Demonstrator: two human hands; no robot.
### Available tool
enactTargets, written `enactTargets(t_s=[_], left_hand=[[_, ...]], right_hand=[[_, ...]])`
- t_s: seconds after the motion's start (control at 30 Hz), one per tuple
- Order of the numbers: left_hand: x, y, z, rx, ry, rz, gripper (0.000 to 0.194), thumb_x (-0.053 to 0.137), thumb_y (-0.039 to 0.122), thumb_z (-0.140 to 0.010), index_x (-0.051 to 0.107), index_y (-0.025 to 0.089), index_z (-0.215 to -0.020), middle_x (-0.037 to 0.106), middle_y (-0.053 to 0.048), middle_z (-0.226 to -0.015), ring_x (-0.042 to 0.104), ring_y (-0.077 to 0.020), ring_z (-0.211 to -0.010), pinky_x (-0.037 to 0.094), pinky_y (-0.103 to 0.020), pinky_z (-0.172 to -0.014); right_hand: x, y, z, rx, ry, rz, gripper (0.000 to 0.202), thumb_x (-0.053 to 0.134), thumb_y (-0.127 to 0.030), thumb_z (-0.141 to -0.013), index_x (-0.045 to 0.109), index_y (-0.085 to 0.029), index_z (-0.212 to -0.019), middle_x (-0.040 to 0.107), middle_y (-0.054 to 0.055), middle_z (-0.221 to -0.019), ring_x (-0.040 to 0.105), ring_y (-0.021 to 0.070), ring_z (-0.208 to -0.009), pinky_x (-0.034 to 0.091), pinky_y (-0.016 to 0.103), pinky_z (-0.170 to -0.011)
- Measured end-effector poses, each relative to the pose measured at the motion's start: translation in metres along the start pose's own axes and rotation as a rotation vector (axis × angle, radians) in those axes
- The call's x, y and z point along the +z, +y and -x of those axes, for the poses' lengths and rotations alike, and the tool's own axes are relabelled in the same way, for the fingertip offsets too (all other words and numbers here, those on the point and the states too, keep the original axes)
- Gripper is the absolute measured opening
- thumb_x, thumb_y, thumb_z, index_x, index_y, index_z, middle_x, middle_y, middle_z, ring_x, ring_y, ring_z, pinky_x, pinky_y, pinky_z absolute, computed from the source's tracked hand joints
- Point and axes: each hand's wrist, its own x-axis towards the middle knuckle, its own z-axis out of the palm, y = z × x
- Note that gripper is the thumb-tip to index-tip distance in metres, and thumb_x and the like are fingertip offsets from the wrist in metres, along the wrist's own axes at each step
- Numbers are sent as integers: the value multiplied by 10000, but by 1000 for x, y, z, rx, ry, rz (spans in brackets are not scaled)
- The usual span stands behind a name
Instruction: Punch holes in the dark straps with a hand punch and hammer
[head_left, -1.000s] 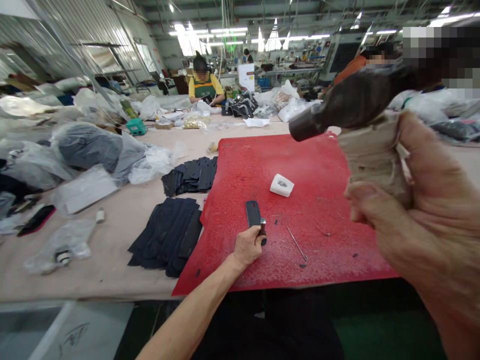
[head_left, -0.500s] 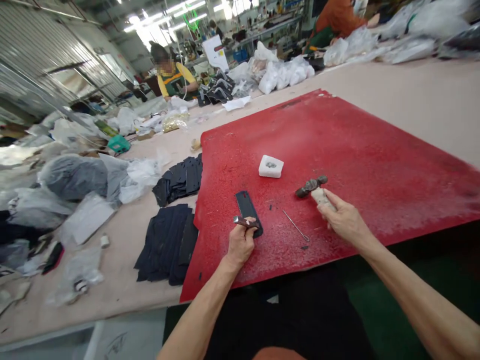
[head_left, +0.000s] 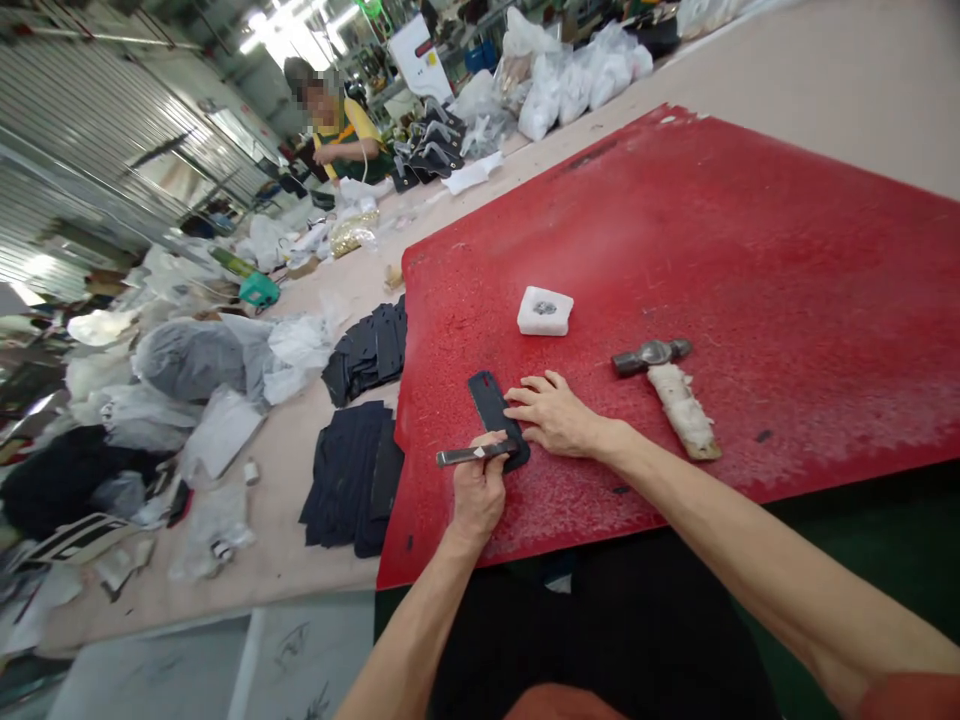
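Observation:
My left hand (head_left: 478, 492) is closed around a dark metal punch (head_left: 474, 454), held slantwise over the lower end of a black strip-shaped piece (head_left: 490, 402). The piece lies flat on the red mat (head_left: 720, 230) and has a small slot near its upper end. My right hand (head_left: 556, 416) is spread with nothing in it, its fingertips at the right edge of the piece. To the right, a hammer (head_left: 651, 357) rests on the mat, its handle wrapped in pale material. A white block (head_left: 545, 311) with a grey mark on top sits farther back.
Two stacks of black pieces, a nearer one (head_left: 347, 475) and a farther one (head_left: 367, 350), lie left of the mat. Plastic-wrapped bundles (head_left: 199, 360) crowd the table's left side. Across the table are white bags (head_left: 574, 90) and a person in a yellow top (head_left: 361, 125).
My right hand has let go of the hammer, which now lies on the mat, and moved left to the black piece. The thin looped metal rod no longer shows. My left hand still grips the punch.

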Motion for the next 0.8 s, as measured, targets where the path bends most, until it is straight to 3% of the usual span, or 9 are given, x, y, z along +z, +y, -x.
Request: enactTargets(t_s=[0.3,0.8], left_hand=[[-1,-4,4,-35,13,27,176,534,240,-923,656,196,-1042,706,-72,-1067,669,-207,-1010,539,-394,-944],[-1,1,10,-46,49,-55,192,545,214,-921,657,192,-1075,707,-72,-1083,668,-205,-1022,545,-396,-941]], right_hand=[[10,6,1,22,24,-32,327,584,-360,-902,649,-306,-1218,543,33,-1400,391,305,-1320,174,566,-1107],[10,7,0,21,18,-37,328,562,-345,-914,646,-310,-1229,532,36,-1408,378,308,-1331,172,575,-1115]])
